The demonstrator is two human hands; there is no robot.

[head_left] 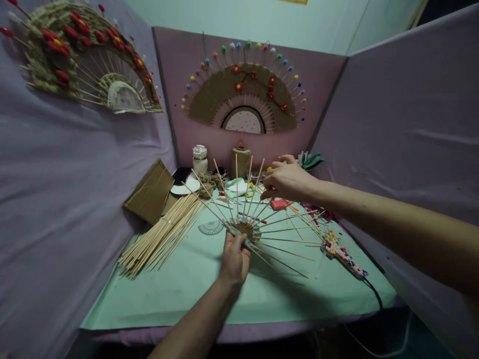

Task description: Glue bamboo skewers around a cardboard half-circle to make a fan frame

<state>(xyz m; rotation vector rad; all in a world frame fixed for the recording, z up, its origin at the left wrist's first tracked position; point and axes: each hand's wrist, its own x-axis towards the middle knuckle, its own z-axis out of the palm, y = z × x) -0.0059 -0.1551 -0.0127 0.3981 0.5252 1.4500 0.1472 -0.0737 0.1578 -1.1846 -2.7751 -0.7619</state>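
Note:
My left hand [236, 257] is closed on the base of a fan frame, thumb on the near side. The frame has a small brown cardboard half-round [245, 230] with thin wooden sticks [236, 187] spreading from it upward and to the right. Above the frame's upper right side is my right hand [286, 178], its fingers bent in and its thumb pointing down. What lies between those fingers is hidden from me. Under the frame, a red-tipped pen [252, 218] lies on the table.
A tied bundle of sticks [168, 232] and a clear protractor [210, 228] lie left. A speckled glue gun [344, 257] with a black cord rests right. Behind stand a jar [200, 158] and twine spool [241, 160]. Decorated fans [209, 102] hang on the walls.

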